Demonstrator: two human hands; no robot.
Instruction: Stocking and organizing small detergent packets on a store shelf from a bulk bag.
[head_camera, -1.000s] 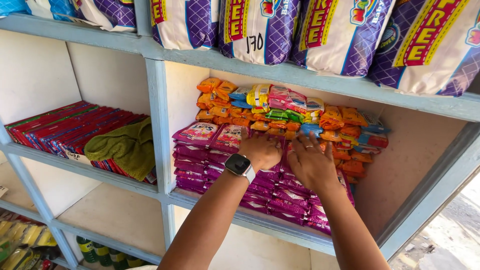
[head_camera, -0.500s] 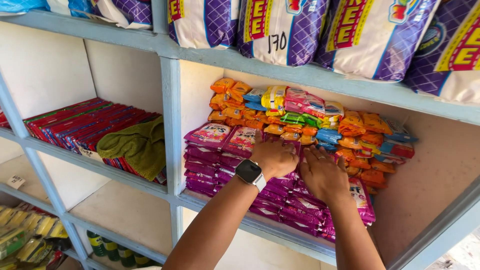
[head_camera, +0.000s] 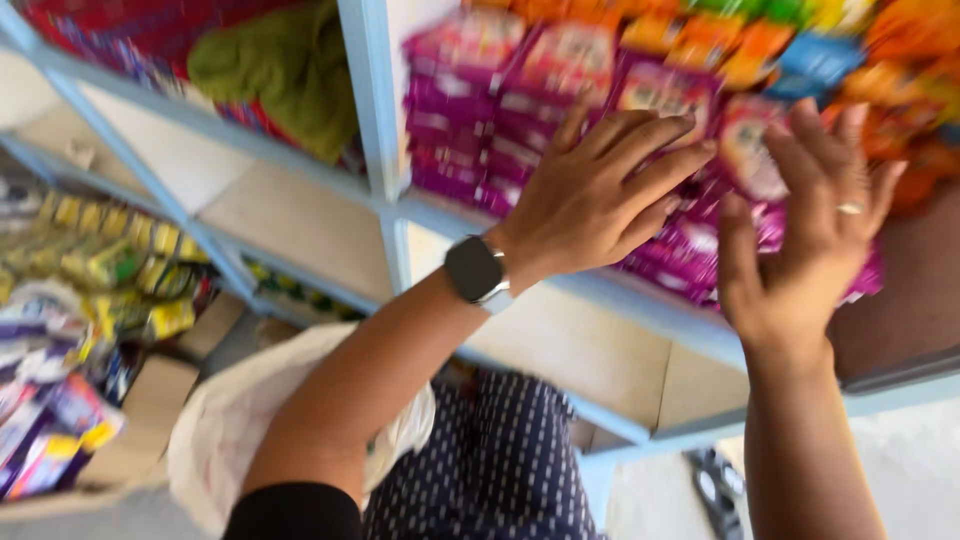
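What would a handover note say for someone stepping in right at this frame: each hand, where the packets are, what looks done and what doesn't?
Left hand: open, palm flat on the stacked purple packets on the shelf; a smartwatch is on that wrist.
Right hand: open, fingers spread against the right end of the same stacks, with a ring on one finger. Whether it grips a packet is too blurred to tell.
Packets: purple ones in piles at the shelf front, orange packets and mixed-colour ones behind and above.
Done: piles are on the shelf. Left: the right-hand piles look uneven.
Nearby: a green cloth in the next compartment and a white bag below.
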